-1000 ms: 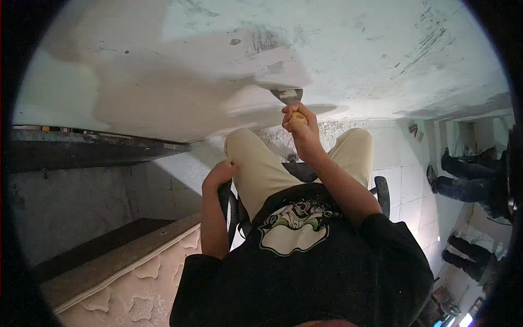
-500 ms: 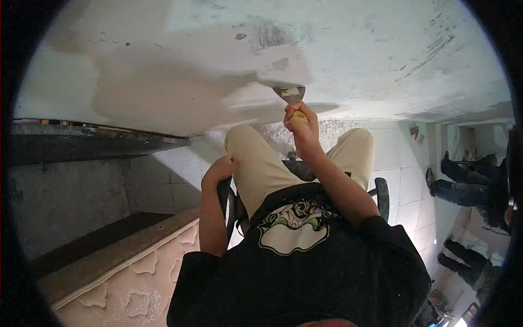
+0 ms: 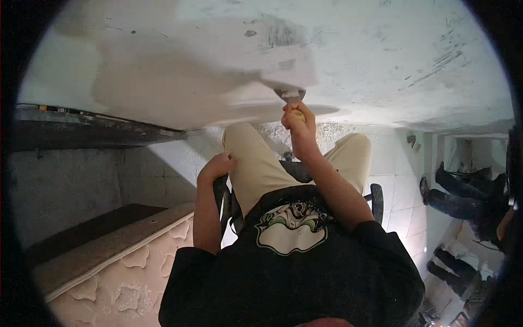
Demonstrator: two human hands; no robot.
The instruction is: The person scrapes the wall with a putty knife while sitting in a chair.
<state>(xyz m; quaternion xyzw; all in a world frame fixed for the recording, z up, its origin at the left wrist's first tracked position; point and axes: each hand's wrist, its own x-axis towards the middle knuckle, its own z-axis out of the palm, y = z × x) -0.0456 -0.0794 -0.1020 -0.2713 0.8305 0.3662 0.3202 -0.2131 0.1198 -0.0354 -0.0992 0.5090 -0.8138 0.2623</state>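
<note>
While the left hand [image 3: 218, 166] rests beside the left thigh [image 3: 250, 161] (finger closure cannot be determined), the right hand [image 3: 299, 124], reaching farther forward, grips the putty knife [image 3: 292, 95] by its handle [image 3: 298, 116], long axis forward, blade toward the wall [image 3: 381, 65].

A worn room, maybe in a home, a flowery pink mattress [image 3: 129, 297] at lower left, a dark ledge [image 3: 81, 131] at left, a scuffed, patchy wall [image 3: 218, 60] across the top, pale floor tiles [image 3: 400, 201] right of middle, a black chair [image 3: 377, 203] near the middle.

Putty knife [image 3: 292, 98] — yellow-handled, pale-smeared, blade [image 3: 290, 94] forward
</note>
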